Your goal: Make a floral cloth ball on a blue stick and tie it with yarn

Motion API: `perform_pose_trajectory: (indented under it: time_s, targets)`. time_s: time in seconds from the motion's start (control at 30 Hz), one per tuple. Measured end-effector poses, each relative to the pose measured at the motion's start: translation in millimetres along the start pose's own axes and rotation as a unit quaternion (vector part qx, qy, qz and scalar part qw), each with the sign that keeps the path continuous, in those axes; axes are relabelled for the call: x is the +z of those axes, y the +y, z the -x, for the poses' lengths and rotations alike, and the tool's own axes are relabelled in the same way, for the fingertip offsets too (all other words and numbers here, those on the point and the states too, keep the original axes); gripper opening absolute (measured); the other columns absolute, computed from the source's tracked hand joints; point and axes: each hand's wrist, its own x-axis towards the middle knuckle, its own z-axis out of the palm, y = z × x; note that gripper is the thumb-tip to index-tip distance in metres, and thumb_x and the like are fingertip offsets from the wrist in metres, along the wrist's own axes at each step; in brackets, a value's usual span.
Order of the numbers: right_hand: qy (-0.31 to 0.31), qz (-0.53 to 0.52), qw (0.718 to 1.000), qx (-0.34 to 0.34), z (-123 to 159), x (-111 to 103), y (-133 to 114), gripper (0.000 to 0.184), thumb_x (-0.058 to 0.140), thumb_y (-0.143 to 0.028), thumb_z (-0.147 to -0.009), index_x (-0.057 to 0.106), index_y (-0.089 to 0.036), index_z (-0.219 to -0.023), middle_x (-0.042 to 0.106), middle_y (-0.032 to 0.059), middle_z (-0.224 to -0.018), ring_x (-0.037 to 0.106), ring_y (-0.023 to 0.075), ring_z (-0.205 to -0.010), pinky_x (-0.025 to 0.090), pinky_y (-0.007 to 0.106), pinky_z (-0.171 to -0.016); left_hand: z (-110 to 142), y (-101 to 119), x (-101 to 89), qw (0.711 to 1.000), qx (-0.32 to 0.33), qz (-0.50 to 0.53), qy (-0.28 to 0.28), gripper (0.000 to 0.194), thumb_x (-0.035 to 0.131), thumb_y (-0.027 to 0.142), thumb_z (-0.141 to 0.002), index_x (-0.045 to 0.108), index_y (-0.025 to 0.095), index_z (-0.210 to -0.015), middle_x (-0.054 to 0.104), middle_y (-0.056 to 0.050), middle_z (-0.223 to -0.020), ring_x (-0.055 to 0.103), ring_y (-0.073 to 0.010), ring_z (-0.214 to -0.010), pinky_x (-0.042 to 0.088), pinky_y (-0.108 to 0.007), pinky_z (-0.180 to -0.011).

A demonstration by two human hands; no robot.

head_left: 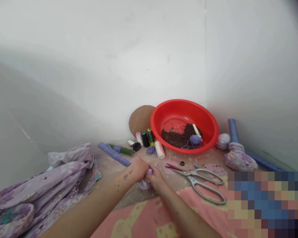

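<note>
My left hand (139, 168) is closed around the near end of a blue-wrapped stick (114, 156), where a small floral cloth bundle (145, 185) sits. Pressed against it, my right hand (155, 177) grips the same bundle, with its fingers partly hidden. The stick points away to the left. To the right of my hands lie large metal scissors (192, 177), blades slightly apart. Purple floral cloth (57, 180) is heaped at the left.
A red basin (161, 140) holds dark grains, a purple yarn ball (195, 140) and a cream-handled tool. Thread spools (145, 139), a green tube (126, 151) and a cardboard disc (140, 119) stand nearby. A second blue stick with a stuffed floral head (240, 161) rests right.
</note>
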Motion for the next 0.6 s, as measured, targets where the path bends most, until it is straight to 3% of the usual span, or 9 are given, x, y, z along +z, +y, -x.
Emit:
perform_pose_trajectory:
  time_s: [0.17,0.4,0.6]
  targets:
    - [0.013,-0.008,1.000,-0.013,0,4,7,0.033,0.051,-0.017,-0.051,0.055,-0.018,-0.084,0.062,0.0023,-0.077,0.056,0.0200,-0.070,0.044,0.029,-0.062,1,7,-5.2,0.995,0.003,-0.086,-0.044,0.027,0.066,0.005,-0.050,0.063,0.011,-0.076,0.064,-0.014,-0.081,0.056,-0.0283,-0.081,0.039,-0.037,-0.074]
    - [0.036,-0.010,0.999,-0.020,-3,4,14,0.032,0.050,-0.018,-0.053,0.053,-0.017,-0.085,0.062,0.0047,-0.080,0.056,0.0217,-0.077,0.045,0.031,-0.066,-3,18,-13.5,0.991,0.005,-0.131,-0.035,0.010,0.055,0.005,-0.065,0.064,0.009,-0.070,0.064,-0.013,-0.079,0.054,-0.0276,-0.088,0.031,-0.038,-0.086]
    - [0.048,0.020,0.998,-0.026,-2,7,13,0.034,0.049,-0.019,-0.054,0.054,-0.016,-0.088,0.062,0.0054,-0.081,0.056,0.0219,-0.076,0.045,0.032,-0.067,0,12,-7.5,0.992,-0.002,-0.119,-0.049,0.019,0.059,0.008,-0.062,0.063,0.008,-0.080,0.064,-0.016,-0.083,0.056,-0.0276,-0.083,0.041,-0.036,-0.072]
